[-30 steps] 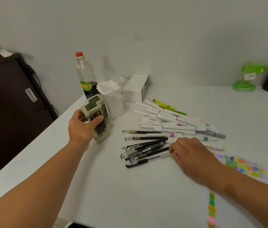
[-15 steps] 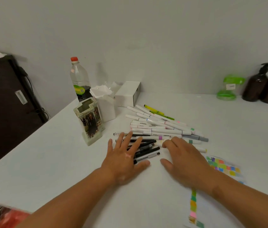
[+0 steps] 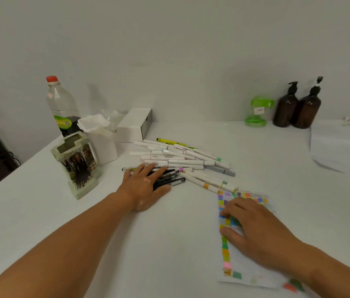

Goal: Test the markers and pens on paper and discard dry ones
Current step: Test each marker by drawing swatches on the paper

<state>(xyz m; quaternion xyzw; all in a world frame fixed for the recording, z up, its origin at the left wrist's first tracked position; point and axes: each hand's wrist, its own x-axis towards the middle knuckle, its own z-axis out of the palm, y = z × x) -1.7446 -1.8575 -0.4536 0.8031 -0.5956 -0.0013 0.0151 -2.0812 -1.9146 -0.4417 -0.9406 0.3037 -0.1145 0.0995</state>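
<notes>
In the head view, the left hand [image 3: 146, 186] lies flat at the centre of the frame. Its fingers are spread straight over the bundle of black gel pens [image 3: 171, 179], pressing on them and gripping none. One second ago this hand held the square, patterned ceramic pen holder [image 3: 77, 164]. That holder now stands alone at centre left on the white table [image 3: 58, 216], so the hand has let go of it and come across to the pens.

The right hand [image 3: 253, 224] has moved as well. Half a second ago it rested on the pens beside the left hand. Now it sits at lower right, palm down with relaxed fingers on the white sheet of paper edged with coloured swatches [image 3: 246, 275], and it holds nothing.

The heap of white-barrelled markers with coloured end bands [image 3: 180, 161] lies untouched just above the pens, fanning towards the right.

As I read it, the paper is being pinned or drawn closer as the test surface while the left hand steadies the pens. No pen is in a grip and no cap is off. The many swatches suggest that markers have already been tried, but the black pens probably remain to be tested.
</notes>
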